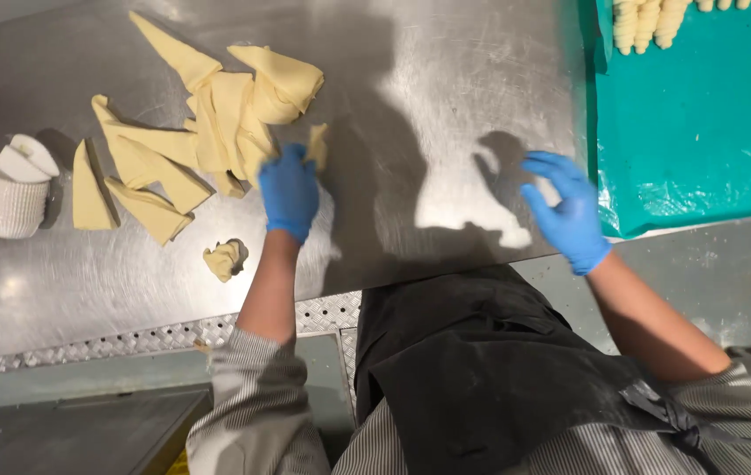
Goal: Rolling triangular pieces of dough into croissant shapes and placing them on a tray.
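Head camera, looking steeply down from above the person

It faces the steel table from close overhead, the person's apron and sleeves along the near edge, the dough pieces far left and the green tray far right.

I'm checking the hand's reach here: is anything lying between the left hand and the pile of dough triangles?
Nothing visible does. The left hand is already at the near edge of the pile of dough triangles, its fingertips by a small piece, on the steel table.
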